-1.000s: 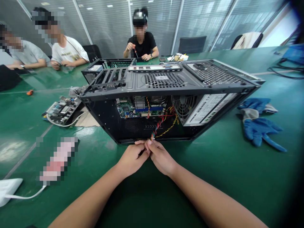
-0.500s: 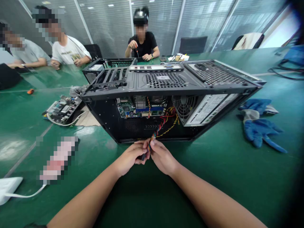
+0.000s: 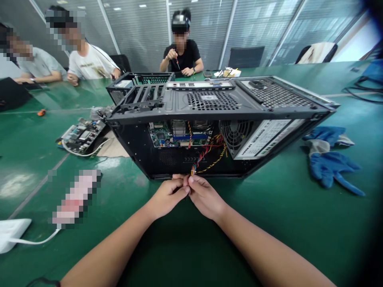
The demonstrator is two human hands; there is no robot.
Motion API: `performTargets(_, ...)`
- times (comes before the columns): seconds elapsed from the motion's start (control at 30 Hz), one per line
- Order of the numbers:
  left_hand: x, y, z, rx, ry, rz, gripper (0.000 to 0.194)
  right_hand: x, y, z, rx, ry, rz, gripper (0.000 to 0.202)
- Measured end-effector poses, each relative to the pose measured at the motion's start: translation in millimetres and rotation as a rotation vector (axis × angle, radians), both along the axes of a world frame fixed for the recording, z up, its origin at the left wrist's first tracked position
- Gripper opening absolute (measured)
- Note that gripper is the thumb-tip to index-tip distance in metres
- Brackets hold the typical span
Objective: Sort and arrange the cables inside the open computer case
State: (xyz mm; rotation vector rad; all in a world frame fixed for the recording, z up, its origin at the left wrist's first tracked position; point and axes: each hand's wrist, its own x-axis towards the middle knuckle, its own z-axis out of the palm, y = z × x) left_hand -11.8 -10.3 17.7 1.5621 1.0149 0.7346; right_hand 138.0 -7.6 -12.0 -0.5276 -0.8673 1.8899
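An open black computer case (image 3: pixel 139 159) lies in front of me. Inside it are a motherboard (image 3: pixel 161 137) and a power supply (image 3: pixel 254 143). From the power supply a bundle of coloured cables (image 3: pixel 198 159) runs to the case's near edge, where both hands meet on it. My left hand (image 3: pixel 170 195) is closed around the bundle's end, thumb against the fingers. My right hand (image 3: pixel 206 197) pinches the same bundle just beside it. The fingers hide the bundle's end. A yellow-black cable (image 3: pixel 214 165) hangs loose to the right.
Blue gloves (image 3: pixel 332 165) lie to the right. At the left are a circuit board assembly (image 3: pixel 82 135) on cardboard, a blurred-out phone-like object (image 3: pixel 77 197) and a white charger (image 3: pixel 13 235) with its cord. Across the green table, a person (image 3: pixel 182 52) holds a screwdriver; two more people sit left.
My left thumb and fingers have shifted along the cable bundle, and the dark connector seen below them is now hidden. The view has moved slightly, so everything sits a little further right.
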Motion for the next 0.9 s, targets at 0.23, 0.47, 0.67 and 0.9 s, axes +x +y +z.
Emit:
performTargets(0.23, 0, -2, -1.5, -0.196, -0.11, 0.018, 0.025, 3, 1, -0.6, -0.009, 0.009, 0.021, 0.024)
performTargets(0.47, 5, -6, 6.5, -0.679, -0.403, -0.071, 0.021, 10, 1, 4.3, -0.011, 0.06, 0.204, 0.031)
performTargets(0.67, 3, -5, 2.4, -0.624, -0.389, -0.075, 0.028, 9, 2, -1.7, -0.032, 0.076, 0.23, 0.031)
performTargets(0.9, 5, -5, -1.0, -0.487, -0.329, 0.025, 0.031, 3, 1, -0.2, -0.039, 0.093, 0.152, 0.033)
